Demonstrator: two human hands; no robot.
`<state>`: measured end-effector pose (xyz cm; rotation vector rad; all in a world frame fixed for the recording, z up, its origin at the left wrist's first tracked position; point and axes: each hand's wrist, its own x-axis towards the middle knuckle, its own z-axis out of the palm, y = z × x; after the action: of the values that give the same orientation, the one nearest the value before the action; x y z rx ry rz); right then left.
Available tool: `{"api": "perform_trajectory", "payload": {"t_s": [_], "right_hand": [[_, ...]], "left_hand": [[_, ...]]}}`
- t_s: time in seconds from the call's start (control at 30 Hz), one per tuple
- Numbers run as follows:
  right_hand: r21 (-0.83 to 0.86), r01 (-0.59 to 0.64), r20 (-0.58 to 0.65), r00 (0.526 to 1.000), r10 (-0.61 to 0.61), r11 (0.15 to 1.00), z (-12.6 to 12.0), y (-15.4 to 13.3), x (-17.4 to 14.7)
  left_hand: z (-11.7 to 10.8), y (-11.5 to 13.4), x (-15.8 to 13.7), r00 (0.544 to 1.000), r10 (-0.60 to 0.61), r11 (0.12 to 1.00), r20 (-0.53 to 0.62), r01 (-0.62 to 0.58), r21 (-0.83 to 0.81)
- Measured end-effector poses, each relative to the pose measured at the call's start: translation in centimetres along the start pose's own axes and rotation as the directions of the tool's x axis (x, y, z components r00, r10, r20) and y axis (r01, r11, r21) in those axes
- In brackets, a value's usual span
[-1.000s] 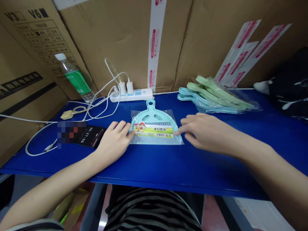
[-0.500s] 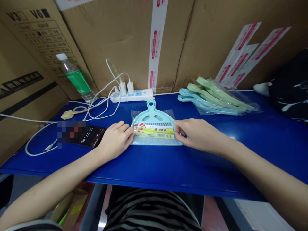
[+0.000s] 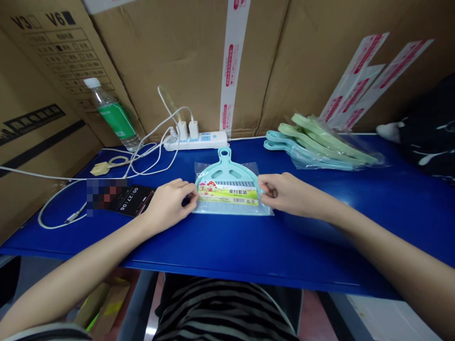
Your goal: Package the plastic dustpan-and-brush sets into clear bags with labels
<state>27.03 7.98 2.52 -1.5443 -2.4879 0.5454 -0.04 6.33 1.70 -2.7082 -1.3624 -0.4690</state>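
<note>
A light-blue dustpan and brush set [image 3: 227, 174] lies flat on the blue table, sealed in a clear plastic bag with its handle pointing away from me. Across the bag runs a yellow-green printed label [image 3: 227, 194] with mushrooms on it. My left hand [image 3: 172, 201] pinches the bag's left edge, thumb and fingers together. At the opposite side, my right hand [image 3: 280, 192] has its fingers curled in and grips the right edge of the bag.
Several bagged green and blue dustpan sets [image 3: 316, 142] are piled at the back right. A white power strip [image 3: 199, 140] with chargers and loose cables stands behind. A water bottle [image 3: 115, 118] leans on the cardboard at left; a phone [image 3: 131, 200] lies beside my left hand.
My right hand's fingers have shifted slightly on the bag's edge, and the thumb sits closer to the fingers. The bagged set lies in almost the same place.
</note>
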Motion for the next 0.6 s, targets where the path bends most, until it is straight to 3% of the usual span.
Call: {"api": "perform_trajectory", "payload": {"t_s": [0.2, 0.4, 0.6], "right_hand": [[0.112, 0.008, 0.041, 0.999, -0.013, 0.994, -0.1, 0.1, 0.0], [0.306, -0.095, 0.24, 0.971, 0.02, 0.947, -0.6, -0.5, -0.2], [0.339, -0.088, 0.338, 0.941, -0.034, 0.937, -1.1, -0.8, -0.6]], "left_hand": [[0.1, -0.2, 0.3, 0.998, -0.066, 0.986, 0.006, 0.066, -0.153], [-0.1, -0.3, 0.2, 0.998, -0.045, 0.975, 0.035, 0.052, -0.217], [-0.3, -0.4, 0.2, 0.998, -0.014, 0.968, 0.055, 0.027, -0.251]]}}
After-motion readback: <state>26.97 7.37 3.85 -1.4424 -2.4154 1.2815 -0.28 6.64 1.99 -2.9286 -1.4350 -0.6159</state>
